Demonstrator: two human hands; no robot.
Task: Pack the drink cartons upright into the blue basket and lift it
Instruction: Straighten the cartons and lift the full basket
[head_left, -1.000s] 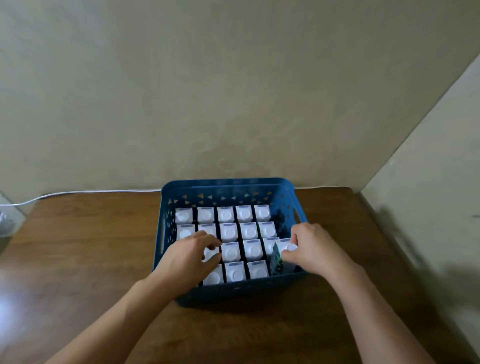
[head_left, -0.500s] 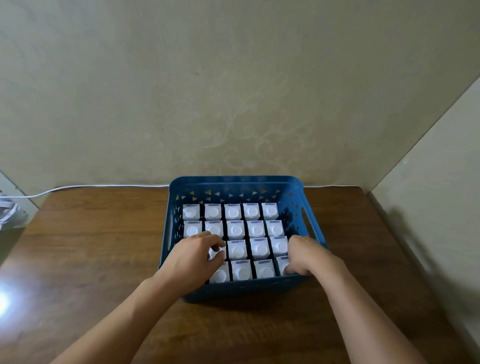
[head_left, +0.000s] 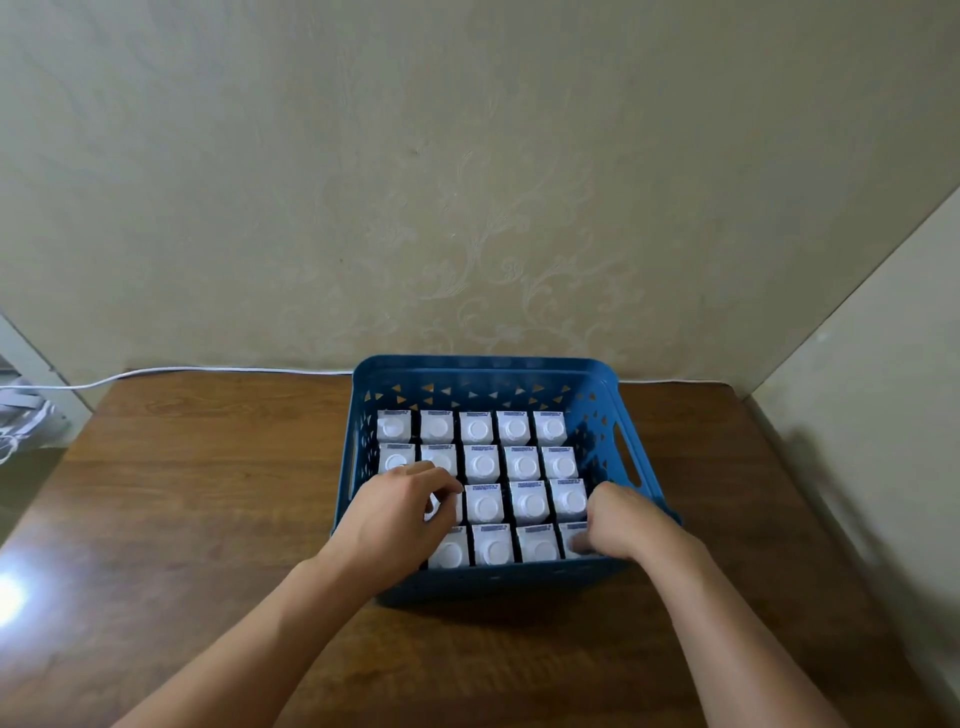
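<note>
Nearest me, on the desk (head_left: 182, 519), my left hand (head_left: 400, 512) rests curled over the cartons (head_left: 519, 462) in the near-left of the basket (head_left: 485, 374); whether it grips one I cannot tell. My right hand (head_left: 621, 522) pinches the near-right carton (head_left: 573, 540), pressing it down. Beyond, the rows stand upright. If that corner carton isn't seated, I judge it could tip when lifted.
</note>
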